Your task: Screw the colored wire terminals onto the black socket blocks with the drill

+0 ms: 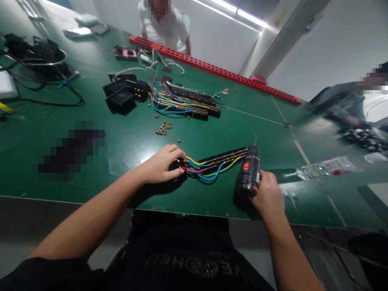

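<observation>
My left hand (pixel 165 165) is closed around a small dark connector block (pixel 179 163) at the wired end of a black terminal strip (pixel 222 159). Red, yellow, blue and green wires (pixel 209 171) run from that block to the strip, which carries brass-coloured bars. My fingers cover part of the block. On the right, my right hand (pixel 268 192) grips a black and orange cordless screwdriver (pixel 251 171) by its handle. Its bit points away from me, above the table and beside the strip's far end. Small brass screws (pixel 163 128) lie scattered beyond my left hand.
Several wired terminal strips (pixel 188 101) and black plastic housings (pixel 121 95) lie farther back on the green table (pixel 133 133). A red slotted rail (pixel 212 68) edges the far side. A clear plastic bottle (pixel 327 166) lies right; a bowl (pixel 60 60) stands left. Two people are nearby.
</observation>
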A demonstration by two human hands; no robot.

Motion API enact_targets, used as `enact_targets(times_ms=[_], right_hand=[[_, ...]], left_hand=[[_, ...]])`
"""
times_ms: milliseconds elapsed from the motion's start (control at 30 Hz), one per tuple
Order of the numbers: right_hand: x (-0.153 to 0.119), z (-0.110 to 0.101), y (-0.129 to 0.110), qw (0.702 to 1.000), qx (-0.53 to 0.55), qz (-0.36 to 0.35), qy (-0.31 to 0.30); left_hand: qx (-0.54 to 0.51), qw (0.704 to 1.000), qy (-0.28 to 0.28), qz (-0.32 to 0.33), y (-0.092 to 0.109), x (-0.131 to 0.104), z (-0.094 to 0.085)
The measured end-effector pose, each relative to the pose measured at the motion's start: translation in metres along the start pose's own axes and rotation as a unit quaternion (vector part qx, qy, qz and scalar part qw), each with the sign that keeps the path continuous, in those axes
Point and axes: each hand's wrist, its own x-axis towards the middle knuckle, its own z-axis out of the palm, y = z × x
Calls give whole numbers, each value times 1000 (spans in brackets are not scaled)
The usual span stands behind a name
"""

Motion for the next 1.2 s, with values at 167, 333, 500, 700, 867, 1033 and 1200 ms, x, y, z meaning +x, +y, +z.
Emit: enact_targets(times_ms=[167,333,500,700,867,1033,1200], right_hand=[[-20,-5,-2,985,-136,95,-49],[-22,-6,2,976,-158,100,-112],[-17,-6,5,968,-164,101,-159],[-8,-8,14,955,-164,99,-228],[-2,-13,17,949,-167,76,-256],[3,-14,19,944,-165,56,-279],[0,2,41,969,-59,0,-239]], left_hand=[[0,1000,-5,-5,1,0,-1],[3,1000,-7,-3,1,0,-1],[3,1000,-7,6,0,1,-1],[-2,1000,-8,5,1,1,-2],[-3,1000,-10,4,4,2,-4],[0,1000,-7,8,3,2,-4],[0,1000,-9,1,2,1,-3]])
